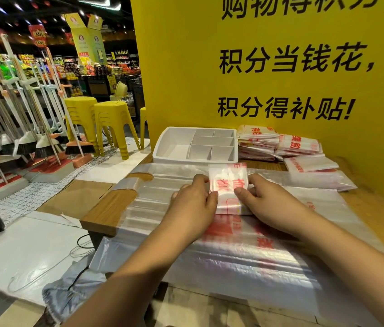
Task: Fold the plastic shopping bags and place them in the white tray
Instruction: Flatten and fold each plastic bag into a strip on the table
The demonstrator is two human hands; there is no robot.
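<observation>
A small folded translucent plastic bag with red print [228, 182] lies on a stack of flat unfolded bags [245, 246] that covers the wooden table. My left hand [193, 204] grips the folded bag's left edge, thumb on top. From the other side my right hand [269, 204] pinches its right edge. The white divided tray [162, 147] stands just beyond the bag, and its compartments hold nothing.
Piles of folded bags [278, 143] lie to the right of the tray against the yellow wall [186, 67]. Yellow stools [113, 123] and a rack of brooms [28, 119] stand on the floor to the left. The table's left edge [101, 220] is close.
</observation>
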